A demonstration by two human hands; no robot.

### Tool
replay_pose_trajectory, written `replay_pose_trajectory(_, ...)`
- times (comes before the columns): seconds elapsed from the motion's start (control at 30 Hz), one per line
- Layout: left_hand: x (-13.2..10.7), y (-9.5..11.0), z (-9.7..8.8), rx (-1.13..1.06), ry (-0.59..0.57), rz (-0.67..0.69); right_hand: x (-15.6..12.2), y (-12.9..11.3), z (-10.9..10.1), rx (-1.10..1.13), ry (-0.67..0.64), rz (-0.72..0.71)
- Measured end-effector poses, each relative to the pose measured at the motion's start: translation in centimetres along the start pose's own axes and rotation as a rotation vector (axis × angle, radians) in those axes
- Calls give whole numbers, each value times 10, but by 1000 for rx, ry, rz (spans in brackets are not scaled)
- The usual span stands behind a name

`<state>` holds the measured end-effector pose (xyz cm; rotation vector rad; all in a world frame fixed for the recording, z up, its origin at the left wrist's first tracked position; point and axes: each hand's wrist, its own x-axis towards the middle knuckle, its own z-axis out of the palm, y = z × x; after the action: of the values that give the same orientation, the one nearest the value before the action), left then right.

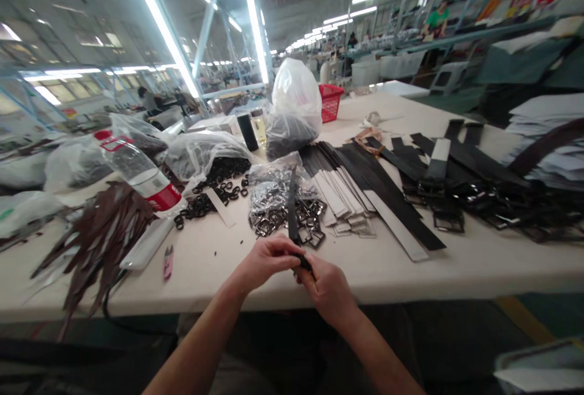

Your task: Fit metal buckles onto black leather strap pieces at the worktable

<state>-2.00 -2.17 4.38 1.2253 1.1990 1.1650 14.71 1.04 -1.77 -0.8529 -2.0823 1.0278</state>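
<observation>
My left hand (274, 256) and my right hand (325, 280) meet above the table's front edge, both closed on one dark strap (292, 209). The strap stands up away from me over a heap of metal buckles (269, 220), some still in a clear plastic bag (272, 179). Between my fingers its near end looks bunched or folded, and a small dark part there is too covered to make out. Right of the buckles lie strips with pale backs (337, 191) and long black straps (396, 194). Small black loops (189, 213) are spilled to the left.
At left lie brown strips (98, 230), a tipped bottle (148, 182) and pink thread snips (168, 263). Straps with buckles (449, 218) are piled at right. A stuffed plastic bag (294, 109) and red basket (330, 103) stand behind. A person (438, 19) is far off.
</observation>
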Motion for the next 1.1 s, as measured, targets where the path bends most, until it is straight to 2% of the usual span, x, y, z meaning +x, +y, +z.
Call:
replay_pose_trajectory(0.1,4,-7,0,-66,-63,-23,0,5,-1,71,-30,26)
replay_pose_trajectory(0.17,7,-13,2,-62,-32,-8,0,8,-4,139,-62,41)
replay_pose_trajectory(0.3,6,-15,10,205,67,127,2,11,-8,291,-131,66)
replay_pose_trajectory(0.43,1,-12,17,446,89,274,5,18,-9,314,-104,57)
replay_pose_trajectory(0.63,-7,-34,20,199,205,276,8,23,-7,390,-57,99)
replay_pose_trajectory(0.73,-7,-40,21,238,274,292,7,21,-5,400,-48,110)
replay_pose_trajectory(0.97,-3,-35,25,376,286,296,7,13,-11,460,-61,135)
replay_pose_trajectory(1.1,-4,-30,22,391,218,321,6,11,-13,454,-85,105)
